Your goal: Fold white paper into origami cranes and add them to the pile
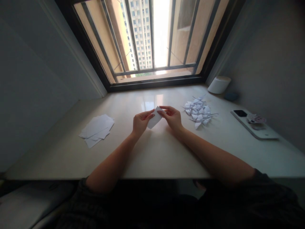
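A small piece of folded white paper (155,119) is held between both hands above the middle of the tabletop. My left hand (142,121) pinches its left edge between thumb and fingers. On the other side my right hand (173,117) grips the upper right part, thumb in front and index finger along the top. The finer folds are too small to make out. To the left lies a loose stack of white paper sheets (97,127). A heap of folded white paper pieces with pointed ends (199,111) rests right of my right hand.
A phone (254,125) with a ring-like grip lies at the right. Behind it stand a white cylindrical container (219,85) and a small dark object (231,96) by the wall. A barred window (152,47) rises behind the white tabletop (152,159).
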Demonstrator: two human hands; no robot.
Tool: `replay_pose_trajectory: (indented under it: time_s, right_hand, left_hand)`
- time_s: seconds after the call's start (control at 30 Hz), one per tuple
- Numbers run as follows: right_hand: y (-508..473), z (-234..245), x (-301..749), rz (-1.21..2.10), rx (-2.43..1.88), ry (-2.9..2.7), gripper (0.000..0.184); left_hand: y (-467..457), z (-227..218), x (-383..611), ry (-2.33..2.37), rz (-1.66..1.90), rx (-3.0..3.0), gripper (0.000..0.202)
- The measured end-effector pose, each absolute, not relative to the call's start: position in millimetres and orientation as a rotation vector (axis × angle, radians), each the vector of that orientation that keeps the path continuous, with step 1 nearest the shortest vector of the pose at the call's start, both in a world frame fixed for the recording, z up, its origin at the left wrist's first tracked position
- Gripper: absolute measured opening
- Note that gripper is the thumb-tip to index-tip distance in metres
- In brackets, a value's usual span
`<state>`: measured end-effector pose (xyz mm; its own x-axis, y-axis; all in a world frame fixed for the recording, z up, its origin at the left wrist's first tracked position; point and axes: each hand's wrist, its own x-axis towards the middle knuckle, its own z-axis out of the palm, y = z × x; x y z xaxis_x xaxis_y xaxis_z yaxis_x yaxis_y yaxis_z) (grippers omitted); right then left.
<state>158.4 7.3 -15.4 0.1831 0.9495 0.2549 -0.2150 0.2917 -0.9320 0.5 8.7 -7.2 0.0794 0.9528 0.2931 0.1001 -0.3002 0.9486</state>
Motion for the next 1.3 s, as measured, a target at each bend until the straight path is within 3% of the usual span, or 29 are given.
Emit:
replay_pose_trajectory:
  time_s: [0.6, 1.07, 1.3]
  right_hand:
    - [8.3, -20.9, 156.9, 0.858, -0.980, -1.049, 0.036]
    - [8.2, -18.0, 158.1, 0.925, -0.929, -1.033, 0.034]
    - [7.8, -17.0, 159.4, 1.025, -0.946, -1.094, 0.052]
  left_hand:
    - [9.2, -10.0, -2.4, 1.253, 1.295, 1.609, 0.037]
    - [8.4, -8.5, -2.7, 1.285, 1.260, 1.716, 0.034]
    - [11.0, -10.0, -2.5, 1.212, 1.319, 1.567, 0.035]
